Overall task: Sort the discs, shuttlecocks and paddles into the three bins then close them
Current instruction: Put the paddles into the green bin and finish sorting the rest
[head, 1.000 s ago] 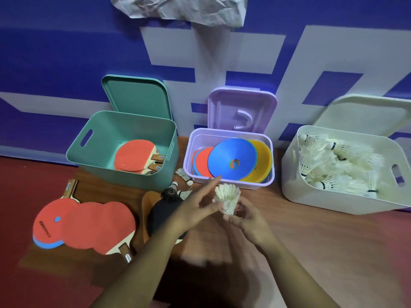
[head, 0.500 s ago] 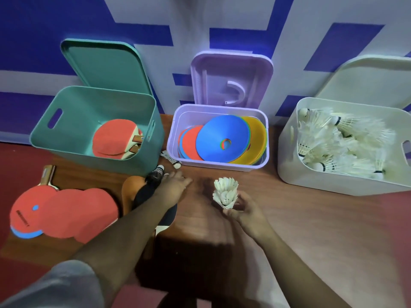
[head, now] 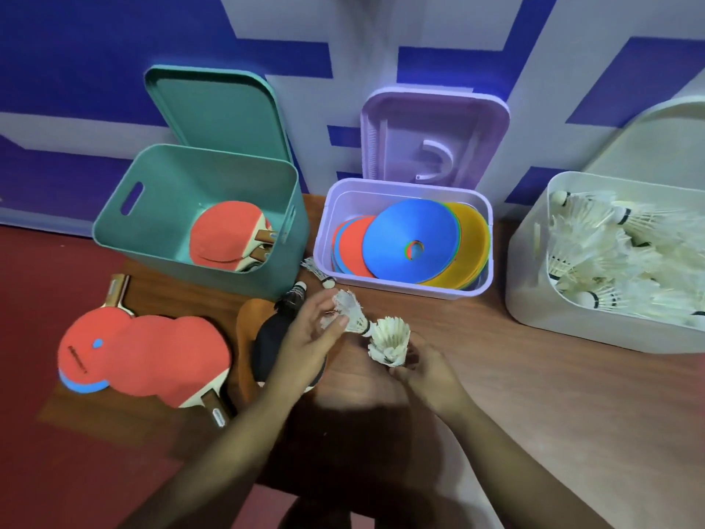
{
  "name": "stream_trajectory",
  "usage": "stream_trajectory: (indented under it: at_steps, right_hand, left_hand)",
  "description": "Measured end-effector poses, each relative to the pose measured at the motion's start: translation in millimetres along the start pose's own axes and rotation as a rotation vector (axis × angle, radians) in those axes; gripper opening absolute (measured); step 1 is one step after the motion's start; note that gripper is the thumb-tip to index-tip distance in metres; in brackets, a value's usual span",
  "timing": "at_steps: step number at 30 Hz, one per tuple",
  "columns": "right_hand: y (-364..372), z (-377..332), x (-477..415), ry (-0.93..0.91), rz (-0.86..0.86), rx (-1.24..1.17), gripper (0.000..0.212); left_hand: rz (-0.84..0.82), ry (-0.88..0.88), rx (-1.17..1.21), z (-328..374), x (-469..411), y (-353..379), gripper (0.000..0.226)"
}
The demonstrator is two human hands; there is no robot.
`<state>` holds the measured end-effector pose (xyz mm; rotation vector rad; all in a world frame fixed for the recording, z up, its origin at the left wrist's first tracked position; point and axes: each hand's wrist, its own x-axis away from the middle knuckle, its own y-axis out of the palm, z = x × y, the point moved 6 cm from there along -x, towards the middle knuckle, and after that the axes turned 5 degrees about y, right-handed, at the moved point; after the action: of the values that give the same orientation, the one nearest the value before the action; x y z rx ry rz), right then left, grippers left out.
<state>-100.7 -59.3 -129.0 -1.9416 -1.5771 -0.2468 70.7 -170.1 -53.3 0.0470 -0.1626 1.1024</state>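
They're gathering loose shuttlecocks. The left hand [head: 309, 337] pinches one frayed shuttlecock [head: 353, 315], cork aimed at the nested stack [head: 391, 343] gripped in the right hand [head: 427, 370], just above the worktop [head: 496, 395]. Next, I'd guess, it gets slotted in and the lot carried to the white bin [head: 534, 299].

Three bins: green bin [head: 160, 208] at ten o'clock, purple bin [head: 400, 290] at twelve, white bin [head: 572, 326] at three. Three red paddles [head: 152, 357] at nine o'clock; two paddle handles [head: 263, 236] in the green bin. One single shuttlecock [head: 353, 313] in the left hand [head: 309, 337], one nested stack [head: 391, 343] in the right hand [head: 427, 376]; discs [head: 412, 242] uncountable.
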Motion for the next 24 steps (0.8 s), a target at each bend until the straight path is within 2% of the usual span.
stream_trajectory:
  at_steps: [2, 4, 8, 11, 12, 14, 15, 17, 19, 24]
  right_hand:
    - [4.8, -4.3, -2.2, -0.007, 0.007, 0.014, 0.050]
    - [10.0, -8.4, -4.8, -0.008, 0.005, -0.005, 0.050]
    - [26.8, -27.0, -8.3, -0.069, -0.025, -0.061, 0.049]
    - [38.2, -38.1, -11.6, -0.101, -0.036, -0.111, 0.053]
    - [40.4, -38.5, -12.8, -0.091, -0.033, -0.146, 0.055]
    - [44.0, -37.5, -14.7, -0.060, -0.031, -0.210, 0.056]
    - [45.5, -35.8, -16.2, -0.045, -0.027, -0.228, 0.056]
    - [48.5, -33.8, -18.5, -0.022, -0.021, -0.255, 0.055]
    - [50.7, -33.8, -19.9, -0.005, -0.019, -0.296, 0.054]
    - [55.4, -35.7, -24.9, -0.007, -0.006, -0.338, 0.054]
  left_hand:
    - [0.077, 0.015, 0.008, 0.1, -4.3, -10.7, 0.034]
    - [0.069, 0.002, 0.007, -2.7, -8.8, -18.6, 0.036]
    - [-0.237, 0.011, -0.308, -13.3, -4.4, -11.5, 0.046]
    - [-0.318, 0.139, -0.365, -8.5, -5.8, -16.0, 0.053]
    - [-0.295, 0.146, -0.336, -6.9, -9.3, -21.6, 0.052]
    - [-0.137, 0.058, -0.321, -16.2, -18.9, -41.8, 0.049]
    - [-0.024, 0.032, -0.426, -26.0, -24.6, -54.8, 0.050]
    - [0.089, 0.050, -0.838, -44.3, -35.1, -73.2, 0.054]
    - [0.067, 0.037, -1.115, -63.0, -47.3, -77.7, 0.054]
    - [0.089, -0.090, -1.248, -83.8, -62.9, -68.8, 0.059]
